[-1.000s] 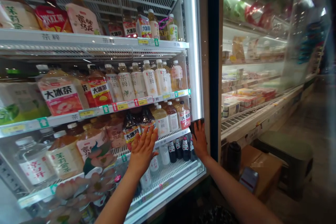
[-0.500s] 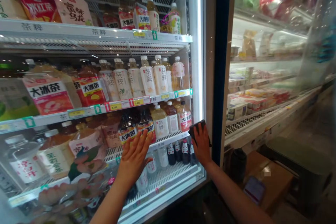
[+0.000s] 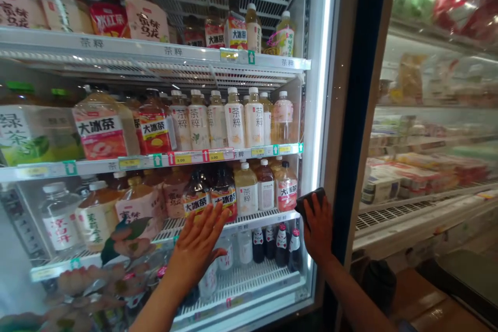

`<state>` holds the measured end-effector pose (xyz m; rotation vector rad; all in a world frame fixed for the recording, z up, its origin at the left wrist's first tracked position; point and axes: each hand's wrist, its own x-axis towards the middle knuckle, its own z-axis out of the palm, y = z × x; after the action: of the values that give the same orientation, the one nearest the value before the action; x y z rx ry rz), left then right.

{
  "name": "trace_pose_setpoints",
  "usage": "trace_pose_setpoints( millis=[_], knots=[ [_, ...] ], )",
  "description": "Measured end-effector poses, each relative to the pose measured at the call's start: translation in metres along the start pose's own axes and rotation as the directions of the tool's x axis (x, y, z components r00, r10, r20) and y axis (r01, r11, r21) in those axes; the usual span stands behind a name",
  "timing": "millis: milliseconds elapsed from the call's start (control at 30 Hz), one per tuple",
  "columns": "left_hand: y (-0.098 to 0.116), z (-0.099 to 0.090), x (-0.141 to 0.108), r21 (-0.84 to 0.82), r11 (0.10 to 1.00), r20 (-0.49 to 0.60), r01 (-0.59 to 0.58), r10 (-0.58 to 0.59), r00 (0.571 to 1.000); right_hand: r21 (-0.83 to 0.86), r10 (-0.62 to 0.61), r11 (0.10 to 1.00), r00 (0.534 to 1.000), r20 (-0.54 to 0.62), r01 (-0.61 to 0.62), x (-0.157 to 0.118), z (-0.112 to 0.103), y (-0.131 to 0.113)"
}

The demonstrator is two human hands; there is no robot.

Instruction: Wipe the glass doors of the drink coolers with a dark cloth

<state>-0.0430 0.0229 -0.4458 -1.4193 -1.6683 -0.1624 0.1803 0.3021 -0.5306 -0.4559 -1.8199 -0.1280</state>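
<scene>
I have both bare forearms reaching forward from the lower edge. My left forearm [image 3: 163, 293] rises from seven o'clock toward one; the left grip [image 3: 199, 251] is flattened, its back toward me, fingers straight and slightly spread, thumb stretched toward three. My right forearm [image 3: 352, 288] slants from five o'clock toward eleven; the right grip [image 3: 319, 231] sits slightly higher, fingers lightly bent, thumb hidden.

Lit display case [image 3: 412, 224] at right, dark blue post [image 3: 356, 88] beside.

Black pad [image 3: 320, 195], white bottle label [image 3: 235, 132] (black-lettered, red-flecked), green cap [image 3: 20, 86], white slatted shelf [image 3: 252, 282].
</scene>
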Motion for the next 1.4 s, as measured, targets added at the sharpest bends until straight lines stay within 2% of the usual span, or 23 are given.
trace_pose_setpoints(
  millis=[100,233,367,500,633,733,833,900,1000,1067,1133,1233,1333,1400],
  knots=[
    [-0.001,0.000,0.000,0.009,1.000,-0.008,-0.006,0.006,1.000,0.010,0.075,0.997,0.996,-0.055,-0.075,0.004,0.002,-0.001],
    [-0.001,-0.002,0.001,0.000,1.000,-0.054,-0.025,0.025,0.998,0.024,0.260,0.966,0.960,-0.103,-0.259,-0.021,0.011,-0.025],
    [-0.003,-0.002,0.003,-0.012,0.998,-0.074,-0.057,0.056,0.996,0.014,0.206,0.979,0.978,-0.028,-0.205,-0.022,0.016,-0.044],
    [-0.005,0.004,0.002,-0.042,0.997,-0.070,-0.071,0.068,0.995,-0.001,0.209,0.978,0.976,-0.061,-0.210,-0.009,0.013,-0.032],
    [-0.005,0.008,0.002,-0.107,0.991,-0.085,-0.085,0.076,0.994,-0.018,0.295,0.954,0.946,-0.137,-0.300,-0.035,0.018,-0.029],
    [-0.004,0.008,0.003,-0.159,0.983,-0.095,-0.097,0.082,0.992,-0.051,0.286,0.955,0.951,-0.118,-0.293,-0.050,0.022,-0.038],
    [-0.004,0.006,0.004,-0.186,0.977,-0.115,-0.106,0.085,0.990,-0.063,0.218,0.974,0.975,-0.031,-0.220,-0.034,0.019,-0.031],
    [-0.004,0.005,0.004,-0.192,0.975,-0.121,-0.114,0.092,0.988,-0.056,0.225,0.972,0.974,-0.037,-0.227,-0.018,0.016,-0.016],
    [-0.005,0.005,0.005,-0.195,0.973,-0.118,-0.126,0.104,0.988,-0.018,0.362,0.930,0.923,-0.131,-0.368,-0.021,0.018,0.002],
    [-0.005,0.006,0.005,-0.198,0.971,-0.114,-0.133,0.112,0.987,0.017,0.463,0.884,0.869,-0.174,-0.468,-0.046,0.024,0.003],
    [-0.005,0.006,0.005,-0.202,0.970,-0.109,-0.137,0.116,0.987,0.030,0.502,0.863,0.850,-0.160,-0.504,-0.075,0.031,-0.005],
    [-0.006,0.007,0.006,-0.208,0.968,-0.107,-0.142,0.122,0.987,0.009,0.435,0.900,0.898,-0.060,-0.435,-0.092,0.030,-0.014],
    [-0.006,0.007,0.006,-0.211,0.965,-0.111,-0.156,0.135,0.985,-0.010,0.340,0.940,0.940,0.010,-0.340,-0.076,0.020,-0.002],
    [-0.003,0.007,0.001,-0.211,0.964,-0.120,-0.161,0.138,0.983,-0.015,0.356,0.935,0.935,0.000,-0.355,-0.068,0.015,0.010]
  ],
)
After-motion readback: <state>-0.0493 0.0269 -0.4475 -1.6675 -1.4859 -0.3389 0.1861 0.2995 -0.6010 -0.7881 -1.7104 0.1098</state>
